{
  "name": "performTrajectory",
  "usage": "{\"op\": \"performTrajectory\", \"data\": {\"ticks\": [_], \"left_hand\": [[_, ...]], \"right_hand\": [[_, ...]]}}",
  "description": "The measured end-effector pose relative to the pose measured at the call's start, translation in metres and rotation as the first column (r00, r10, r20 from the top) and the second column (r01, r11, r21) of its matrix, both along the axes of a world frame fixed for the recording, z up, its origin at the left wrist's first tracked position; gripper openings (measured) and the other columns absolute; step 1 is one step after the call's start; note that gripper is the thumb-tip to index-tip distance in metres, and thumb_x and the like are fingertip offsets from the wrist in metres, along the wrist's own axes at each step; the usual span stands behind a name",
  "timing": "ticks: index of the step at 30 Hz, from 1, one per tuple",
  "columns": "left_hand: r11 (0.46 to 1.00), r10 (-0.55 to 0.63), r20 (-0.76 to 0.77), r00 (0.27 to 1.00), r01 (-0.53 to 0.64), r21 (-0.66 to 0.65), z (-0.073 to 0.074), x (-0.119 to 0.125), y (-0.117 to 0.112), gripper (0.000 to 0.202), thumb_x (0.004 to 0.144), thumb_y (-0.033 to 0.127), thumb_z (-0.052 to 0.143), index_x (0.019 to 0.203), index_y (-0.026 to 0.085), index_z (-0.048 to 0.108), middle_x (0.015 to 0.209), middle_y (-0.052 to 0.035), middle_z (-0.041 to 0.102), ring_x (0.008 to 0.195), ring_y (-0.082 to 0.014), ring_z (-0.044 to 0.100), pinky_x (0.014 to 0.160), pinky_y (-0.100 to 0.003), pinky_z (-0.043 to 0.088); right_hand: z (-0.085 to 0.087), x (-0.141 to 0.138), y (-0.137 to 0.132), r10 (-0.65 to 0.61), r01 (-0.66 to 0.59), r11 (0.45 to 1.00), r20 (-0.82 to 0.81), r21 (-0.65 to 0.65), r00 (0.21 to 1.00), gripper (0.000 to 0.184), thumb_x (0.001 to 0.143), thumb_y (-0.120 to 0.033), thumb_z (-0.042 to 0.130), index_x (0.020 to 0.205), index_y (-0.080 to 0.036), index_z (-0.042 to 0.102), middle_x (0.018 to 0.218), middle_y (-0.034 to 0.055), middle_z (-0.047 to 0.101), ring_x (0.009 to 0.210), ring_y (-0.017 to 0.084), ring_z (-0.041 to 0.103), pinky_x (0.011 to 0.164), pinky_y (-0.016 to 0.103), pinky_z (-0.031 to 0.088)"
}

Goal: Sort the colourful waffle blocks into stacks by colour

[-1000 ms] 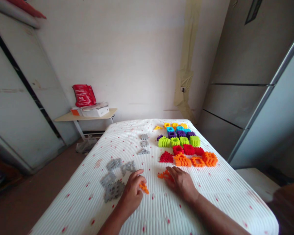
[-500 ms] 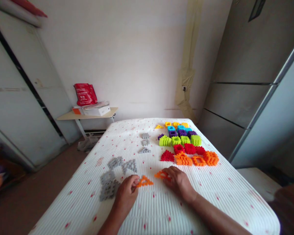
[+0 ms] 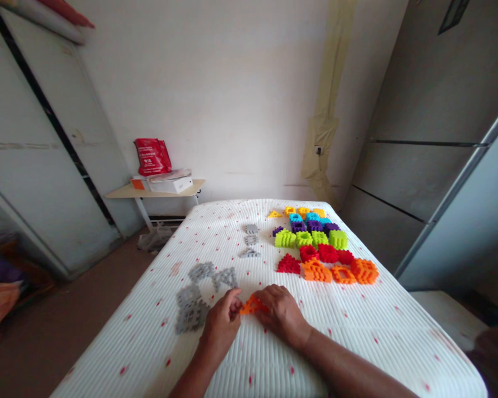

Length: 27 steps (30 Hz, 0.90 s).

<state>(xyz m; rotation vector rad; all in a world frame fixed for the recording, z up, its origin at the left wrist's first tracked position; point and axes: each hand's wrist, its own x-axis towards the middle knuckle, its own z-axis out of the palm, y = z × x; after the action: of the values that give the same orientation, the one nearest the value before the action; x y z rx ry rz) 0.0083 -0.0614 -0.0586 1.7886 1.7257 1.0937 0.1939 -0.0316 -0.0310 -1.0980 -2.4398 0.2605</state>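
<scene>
Hands meet low on the bed (image 3: 357, 337), at about 6 o'clock of the whole spread. The left hand (image 3: 222, 326) pinches the left corner of an orange piece (image 3: 251, 305), a small toothed triangle, between thumb and fingertips. The right hand (image 3: 280, 312) is arched over the piece's right side with its fingers curled down onto it. Whether a second piece lies under those fingers cannot be told.

The piece sits between the two hands, low over the cover or touching it.

Loose grey pieces (image 3: 193, 307) lie flat at 9 to 10 o'clock of the left hand, and three smaller grey ones (image 3: 249, 242) sit at 12 o'clock. Rows of built blocks run off at 1 o'clock: orange blocks (image 3: 342, 272) nearest, then red blocks (image 3: 319, 254), green blocks (image 3: 311, 239), with purple, blue and yellow beyond.

By the look of it, the step in hand is fitting or adjusting this orange piece. Joining it to another would call for lining up the teeth squarely and pressing evenly from both sides, with the left pinch keeping the corner from twisting.
</scene>
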Motion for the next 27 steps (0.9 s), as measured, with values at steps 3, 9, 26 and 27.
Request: {"op": "performTrajectory", "data": {"ticks": [3, 9, 26, 27], "left_hand": [[1.000, -0.014, -0.009, 1.000, 0.014, 0.018, -0.0023, -0.0007, -0.0004, 0.048, 0.064, -0.001, 0.045, 0.107, 0.019, 0.056, 0.080, -0.0005, 0.067, 0.074, -0.0127, 0.063, 0.075, -0.027, 0.049], [0.999, 0.013, -0.082, 0.997, -0.010, 0.030, 0.0021, 0.0020, -0.0024, 0.054, 0.060, -0.004, 0.042, 0.107, 0.017, 0.058, 0.083, -0.0022, 0.067, 0.076, -0.0132, 0.062, 0.076, -0.027, 0.049], [0.999, 0.003, -0.047, 0.999, -0.001, 0.044, -0.0010, 0.0001, 0.0016, 0.042, 0.066, 0.012, 0.046, 0.106, 0.020, 0.057, 0.077, -0.0016, 0.067, 0.070, -0.0154, 0.064, 0.071, -0.029, 0.051], [0.999, 0.004, -0.033, 0.999, -0.003, 0.036, -0.0009, -0.0003, 0.0014, 0.044, 0.066, 0.014, 0.046, 0.109, 0.020, 0.056, 0.076, -0.0011, 0.067, 0.069, -0.0151, 0.063, 0.070, -0.028, 0.051]], "right_hand": [[-0.0016, -0.0023, -0.0005, -0.013, 0.013, 1.000, 0.013, 0.005, 1.000, 0.024, 0.080, -0.024, 0.059, 0.104, -0.022, 0.060, 0.091, 0.0034, 0.063, 0.087, 0.018, 0.056, 0.078, 0.030, 0.039], [-0.0010, -0.0055, 0.0001, -0.010, 0.010, 1.000, 0.046, 0.007, 0.999, 0.022, 0.082, -0.024, 0.057, 0.104, -0.022, 0.060, 0.088, 0.0029, 0.063, 0.084, 0.017, 0.057, 0.074, 0.028, 0.039], [0.0042, -0.0087, 0.0025, -0.040, 0.041, 0.999, 0.115, -0.003, 0.993, 0.026, 0.077, -0.024, 0.057, 0.103, -0.021, 0.059, 0.088, 0.0038, 0.064, 0.084, 0.019, 0.057, 0.075, 0.030, 0.038], [0.0067, -0.0056, 0.0033, -0.037, 0.036, 0.999, 0.099, 0.009, 0.994, 0.027, 0.077, -0.024, 0.057, 0.104, -0.022, 0.059, 0.088, 0.0037, 0.064, 0.084, 0.019, 0.057, 0.075, 0.031, 0.038]]}}
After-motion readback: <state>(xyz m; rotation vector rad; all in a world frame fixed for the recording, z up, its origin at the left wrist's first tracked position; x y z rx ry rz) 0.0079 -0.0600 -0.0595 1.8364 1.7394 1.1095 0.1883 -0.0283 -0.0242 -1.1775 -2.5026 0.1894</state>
